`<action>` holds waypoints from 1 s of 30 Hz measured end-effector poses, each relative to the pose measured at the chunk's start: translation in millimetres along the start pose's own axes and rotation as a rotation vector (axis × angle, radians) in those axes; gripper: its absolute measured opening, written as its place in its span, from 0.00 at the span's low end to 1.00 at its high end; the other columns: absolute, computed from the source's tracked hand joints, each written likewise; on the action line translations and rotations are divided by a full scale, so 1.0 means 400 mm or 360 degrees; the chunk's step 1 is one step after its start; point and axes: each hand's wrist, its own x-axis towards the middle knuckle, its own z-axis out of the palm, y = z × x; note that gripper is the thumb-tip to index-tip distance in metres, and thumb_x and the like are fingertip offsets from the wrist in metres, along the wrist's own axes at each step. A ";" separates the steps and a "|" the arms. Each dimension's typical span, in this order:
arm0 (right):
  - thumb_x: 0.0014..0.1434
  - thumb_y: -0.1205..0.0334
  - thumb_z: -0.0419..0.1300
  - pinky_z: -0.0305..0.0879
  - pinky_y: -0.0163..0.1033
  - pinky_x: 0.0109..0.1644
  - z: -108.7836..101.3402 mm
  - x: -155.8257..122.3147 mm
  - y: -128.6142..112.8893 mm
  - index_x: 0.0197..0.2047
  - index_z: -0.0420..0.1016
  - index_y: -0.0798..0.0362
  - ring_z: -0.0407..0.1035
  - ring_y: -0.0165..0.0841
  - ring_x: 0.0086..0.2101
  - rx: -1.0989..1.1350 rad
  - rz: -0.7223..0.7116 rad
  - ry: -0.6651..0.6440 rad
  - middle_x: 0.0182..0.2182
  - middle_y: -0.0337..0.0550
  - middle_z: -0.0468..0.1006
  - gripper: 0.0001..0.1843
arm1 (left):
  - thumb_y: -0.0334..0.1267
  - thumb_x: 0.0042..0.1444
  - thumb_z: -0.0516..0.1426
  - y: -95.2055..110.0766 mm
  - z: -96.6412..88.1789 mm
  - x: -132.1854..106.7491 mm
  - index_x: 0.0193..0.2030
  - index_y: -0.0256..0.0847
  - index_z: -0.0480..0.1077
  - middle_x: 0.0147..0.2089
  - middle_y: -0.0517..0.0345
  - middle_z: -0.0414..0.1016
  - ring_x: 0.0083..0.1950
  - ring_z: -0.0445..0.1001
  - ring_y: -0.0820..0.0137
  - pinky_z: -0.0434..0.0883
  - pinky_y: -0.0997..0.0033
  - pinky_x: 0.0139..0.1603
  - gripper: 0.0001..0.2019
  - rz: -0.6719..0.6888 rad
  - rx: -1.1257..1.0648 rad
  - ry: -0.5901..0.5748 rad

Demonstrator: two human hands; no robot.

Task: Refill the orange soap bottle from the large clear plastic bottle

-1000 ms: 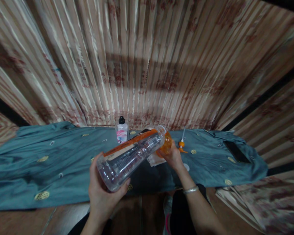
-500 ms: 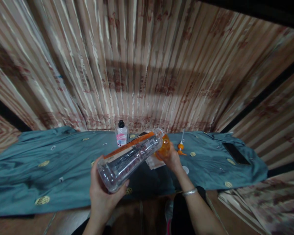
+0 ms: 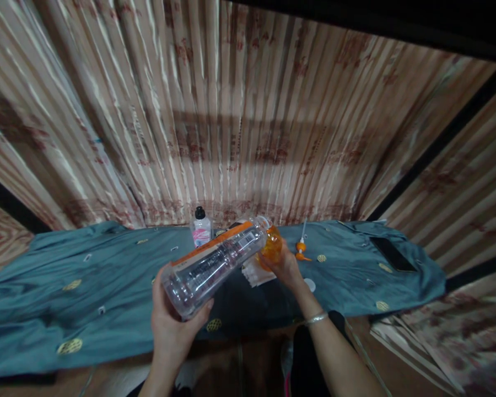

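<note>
My left hand point(image 3: 171, 314) is closed around the base of a large clear plastic bottle point(image 3: 209, 275) with an orange-edged label. The bottle is tilted, its uncapped neck up at the right. That neck meets the top of a smaller orange bottle point(image 3: 271, 242), which my right hand point(image 3: 284, 266) grips from the right. Whether liquid passes between them I cannot tell. An orange pump top point(image 3: 301, 251) with a pale tube lies on the cloth just right of the orange bottle. Pale tissues point(image 3: 256, 275) lie beneath the two bottles. Close to my right wrist is a white round lid point(image 3: 310, 285).
A clear bottle with a black cap and pink label point(image 3: 201, 230) stands at the back. A dark phone point(image 3: 392, 255) lies on the right of the green-blue cloth point(image 3: 124, 292). A pleated curtain point(image 3: 231, 110) hangs right behind the table.
The view has shifted slightly, moving the scene a little left. Both hands keep their hold, and the bottles stay neck to neck with about the same tilt.
</note>
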 end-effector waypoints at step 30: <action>0.55 0.63 0.71 0.78 0.58 0.61 -0.002 0.002 -0.033 0.64 0.67 0.54 0.80 0.50 0.56 0.0041 -0.0192 0.0015 0.55 0.58 0.83 0.35 | 0.53 0.34 0.75 0.040 -0.013 0.027 0.63 0.37 0.67 0.62 0.36 0.75 0.63 0.77 0.43 0.73 0.41 0.66 0.49 -0.0121 0.0012 -0.0078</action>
